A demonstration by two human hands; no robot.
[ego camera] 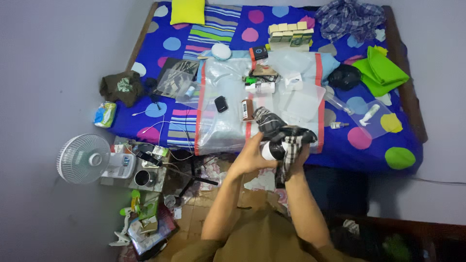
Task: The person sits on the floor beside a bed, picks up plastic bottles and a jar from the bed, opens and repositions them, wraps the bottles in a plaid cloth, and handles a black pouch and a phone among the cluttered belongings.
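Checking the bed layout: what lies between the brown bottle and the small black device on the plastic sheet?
Only bare clear plastic sheet between brown bottle and black device, per head view.

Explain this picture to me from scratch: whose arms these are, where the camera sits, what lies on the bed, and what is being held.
There is no machine here. One camera is worn on a person's head and looks down, so the two bare arms at the bottom are that person's own. The left hand holds a small bottle with a white cap. The right hand is mostly hidden under a dark checked cloth wrapped around that bottle. In front is a bed with a blue spotted cover. On it lie a clear plastic bag with red edges, a brown bottle, a small black case, stacked small boxes and a green cloth. A white fan stands on the floor at left.
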